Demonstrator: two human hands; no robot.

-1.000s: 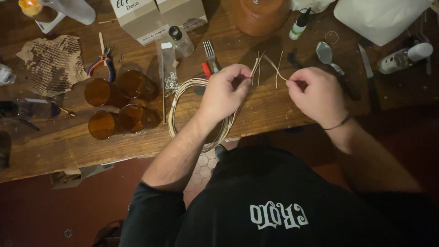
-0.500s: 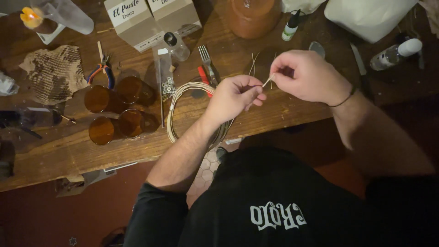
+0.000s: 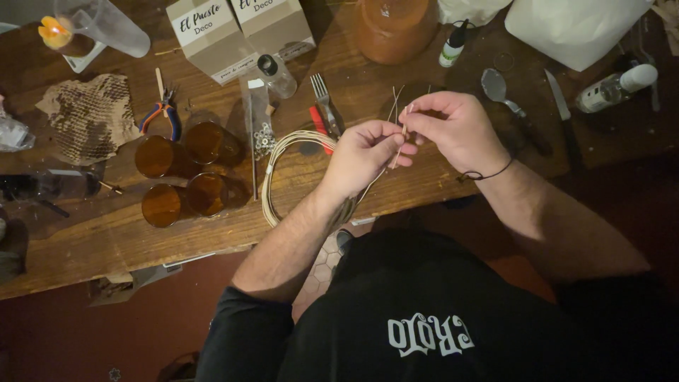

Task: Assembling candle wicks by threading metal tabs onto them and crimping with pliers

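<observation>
Both hands have drawn closer together since half a second ago, meeting now over the front edge of the wooden workbench [image 3: 85, 247]. Nearest the camera, a person in a black printed shirt [image 3: 424, 318] bends both forearms inward from the body. The left hand [image 3: 364, 155] is raised with its palm turned down, fingers curled and pinched shut on thin pale wick strands [image 3: 395, 106] that rise between the two hands. The right hand [image 3: 456, 131], a dark cord bracelet [image 3: 484, 175] at its wrist, arches over from the other side, thumb and forefinger closed narrowly on the same strands just above the left fingertips. Below the left wrist lies a coil of pale cord [image 3: 283, 166], partly hidden by the forearm. Just left of it stand four amber glass jars [image 3: 184, 173] in a cluster, with a small clear bag of metal pieces [image 3: 262, 127] between. Farther back sit red-and-blue pliers [image 3: 159, 117], a fork [image 3: 323, 99], a spoon [image 3: 498, 88], a knife [image 3: 559, 106] and two cardboard boxes [image 3: 240, 28] at the far edge.
</observation>
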